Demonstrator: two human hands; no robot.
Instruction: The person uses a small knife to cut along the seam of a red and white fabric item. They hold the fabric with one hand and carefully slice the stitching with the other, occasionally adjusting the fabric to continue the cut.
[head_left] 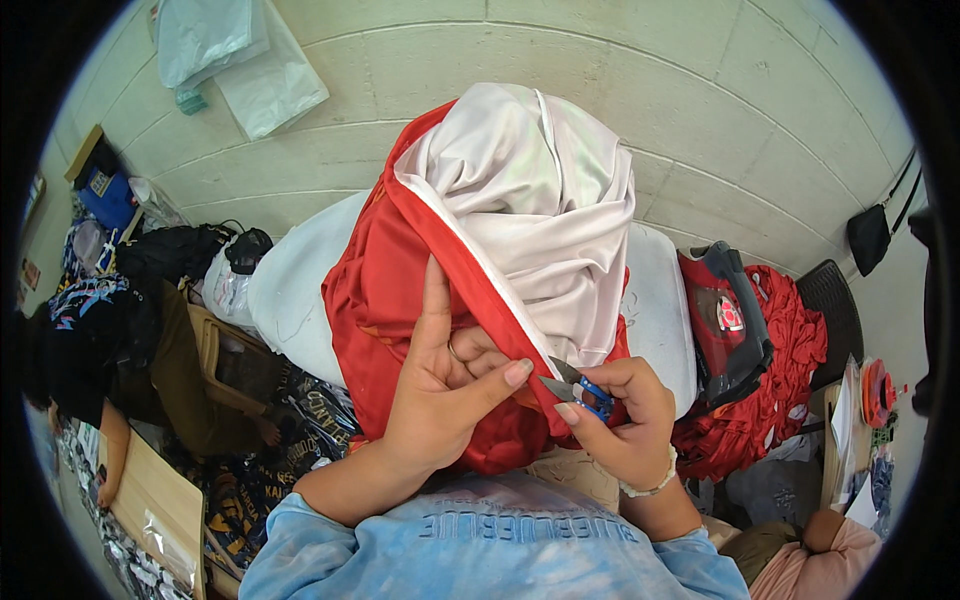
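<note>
A red and white garment [380, 330] lies bunched over the white padded board in front of me, with its pale inside [520, 200] turned up. A red hem with a white edge runs slantwise across it. My left hand [445, 385] grips the garment near this hem, its index finger stretched along the red cloth and its other fingers curled. My right hand [630, 405] holds small thread snips [592, 397] with blue handles and dark blades. The blades point left, apart at the tips, beside the hem and close to my left thumb.
A red and black iron [725, 325] stands at the right end of the padded board [295, 275]. Beyond it is a red cloth heap [780, 370]. A person in black [110, 330] sits at the left by a wooden board [150, 500]; another person's arm [825, 550] shows at lower right.
</note>
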